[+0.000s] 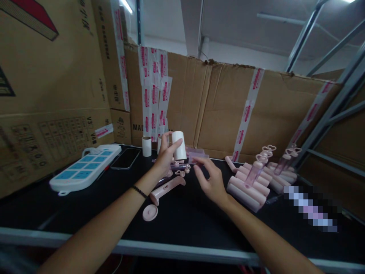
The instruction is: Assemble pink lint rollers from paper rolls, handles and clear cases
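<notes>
My left hand (167, 153) is closed round a white roll (179, 146), held upright above the table. To its right, my right hand (210, 176) holds nothing, its fingers apart and pointing toward the roll. Below my left hand lie a long pale pink plastic part (168, 190) with a curved end, a clear tube (179, 166) and a few small pink pieces. A round pink disc (150, 212) rests nearest the table's front edge. Behind my left hand stands another white roll (146, 147) with a brown core, and one more is partly hidden by my fingers.
A white power strip (85, 167) with blue panels and a dark phone (126, 158) lie at left. Several pink tubes (248, 188) are stacked at right, with heart-topped wands (254, 171) on them. Taped cardboard (219, 110) walls the black table's (194, 232) back and left.
</notes>
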The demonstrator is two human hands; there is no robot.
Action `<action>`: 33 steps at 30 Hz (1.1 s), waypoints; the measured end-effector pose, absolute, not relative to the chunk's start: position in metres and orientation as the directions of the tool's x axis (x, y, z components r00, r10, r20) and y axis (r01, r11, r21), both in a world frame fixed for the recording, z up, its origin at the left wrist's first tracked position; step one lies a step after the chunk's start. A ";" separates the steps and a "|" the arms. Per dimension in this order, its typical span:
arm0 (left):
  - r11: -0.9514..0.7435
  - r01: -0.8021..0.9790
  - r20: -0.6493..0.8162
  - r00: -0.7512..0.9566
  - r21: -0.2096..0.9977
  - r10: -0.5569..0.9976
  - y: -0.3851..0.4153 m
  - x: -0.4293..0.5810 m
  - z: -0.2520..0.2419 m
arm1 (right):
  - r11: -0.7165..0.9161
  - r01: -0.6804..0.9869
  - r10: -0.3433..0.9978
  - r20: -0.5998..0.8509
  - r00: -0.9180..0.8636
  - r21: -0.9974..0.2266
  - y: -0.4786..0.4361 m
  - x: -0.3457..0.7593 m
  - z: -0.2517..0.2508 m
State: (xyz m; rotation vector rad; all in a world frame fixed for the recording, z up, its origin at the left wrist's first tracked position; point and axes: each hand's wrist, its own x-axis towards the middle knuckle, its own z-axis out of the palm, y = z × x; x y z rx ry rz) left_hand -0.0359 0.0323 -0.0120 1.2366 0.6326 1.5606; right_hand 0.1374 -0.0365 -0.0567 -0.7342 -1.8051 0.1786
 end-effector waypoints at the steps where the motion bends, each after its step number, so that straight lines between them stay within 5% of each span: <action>1: -0.343 -0.437 0.372 -0.020 0.832 0.928 0.036 -0.037 -0.012 | 0.849 0.370 0.501 0.798 -0.335 -0.378 -0.043 0.131 -0.058; 4: -0.353 -0.547 0.335 -0.137 0.759 0.932 0.045 -0.039 -0.013 | 0.967 0.214 0.254 0.632 -0.732 -0.141 -0.060 0.112 -0.062; 9: -0.367 -0.580 0.285 -0.231 0.728 0.930 0.050 -0.044 -0.014 | 0.990 0.142 0.140 0.410 -0.901 -0.026 -0.070 0.090 -0.069; 20: -0.357 -0.542 0.253 -0.260 0.760 0.932 0.051 -0.042 -0.017 | 0.907 0.328 0.408 0.351 -0.843 -0.266 -0.057 0.118 -0.060; 28: -0.301 -0.460 0.191 -0.270 0.835 0.944 0.054 -0.045 -0.020 | 0.877 0.363 0.455 0.301 -0.838 -0.315 -0.058 0.113 -0.058; 33: -0.337 -0.398 0.204 -0.340 0.853 0.918 0.051 -0.042 -0.022 | 0.720 0.371 0.630 0.328 -0.704 -0.586 -0.051 0.122 -0.056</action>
